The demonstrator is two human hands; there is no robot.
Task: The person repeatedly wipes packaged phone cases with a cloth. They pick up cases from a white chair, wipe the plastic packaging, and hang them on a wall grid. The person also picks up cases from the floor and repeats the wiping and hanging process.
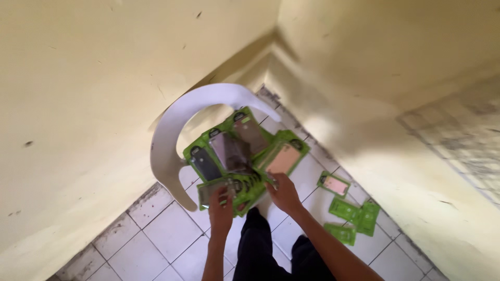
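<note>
Your dark trouser legs (260,250) fill the bottom of the head view, nearest the lens, with both bare forearms reaching forward over them toward the white plastic chair (172,135).

Your left hand (221,208) sits at the chair's front edge, fingers curled over the near end of a fanned stack of green phone-case packages (237,190), gripping it. Your right hand (284,193) is just to the right of that stack, fingers bent down onto its right edge and touching it; whether it truly clamps a package or only presses on it, you cannot tell from this angle.

Further back on the chair seat, more green packages lie spread out: a dark one (204,162) on the left, a grey one (232,151) in the middle, another behind it (250,130), and a pinkish one (284,158) on the right.

Right of the chair, on the white tiled floor (156,234), lies a single package with a pink case (334,183), and beyond it a small cluster of empty-looking green packages (354,216) near the yellow wall (416,104).
</note>
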